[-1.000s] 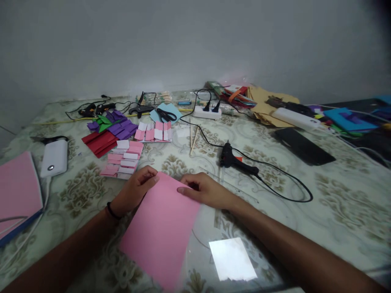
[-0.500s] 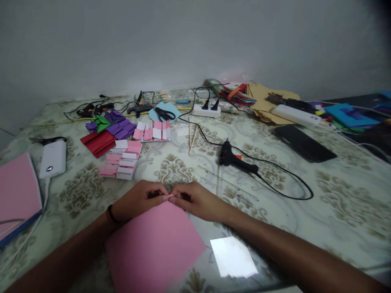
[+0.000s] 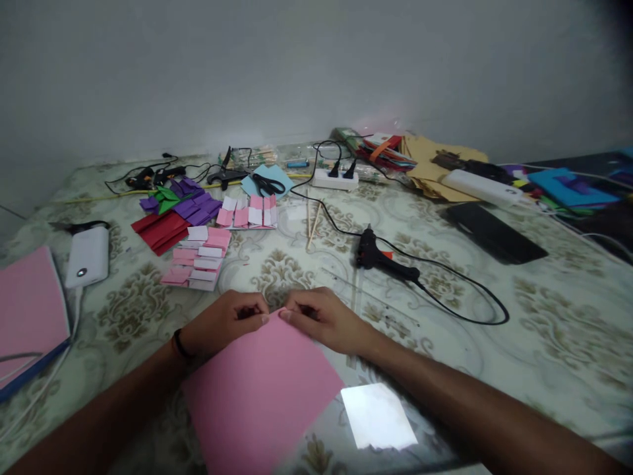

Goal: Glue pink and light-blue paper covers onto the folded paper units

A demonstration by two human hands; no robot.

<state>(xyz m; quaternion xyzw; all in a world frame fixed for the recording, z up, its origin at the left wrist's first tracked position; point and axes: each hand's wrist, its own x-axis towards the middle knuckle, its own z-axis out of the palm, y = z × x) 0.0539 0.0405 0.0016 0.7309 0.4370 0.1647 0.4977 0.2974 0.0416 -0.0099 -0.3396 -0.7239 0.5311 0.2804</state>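
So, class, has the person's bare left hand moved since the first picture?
Yes: the left hand has moved down and rightward in view, away from the nearer pink-and-white folded paper piece.

The near end of my pink sheet (image 3: 262, 402) runs off the bottom of the frame, and its top edge is partly covered by my left grip (image 3: 230, 323) and right grip (image 3: 330, 320); I can't see how my fingers sit behind it. My left forearm (image 3: 116, 399) and right forearm (image 3: 475, 396) leave at the lower corners. The left edge cuts through a pink pad (image 3: 32, 300). At lower right, only a sliver of something white (image 3: 469, 470) shows. The ruler (image 3: 376, 300), centre right, has markings too faint to read. Far right, coloured pieces (image 3: 568, 188) blur together.
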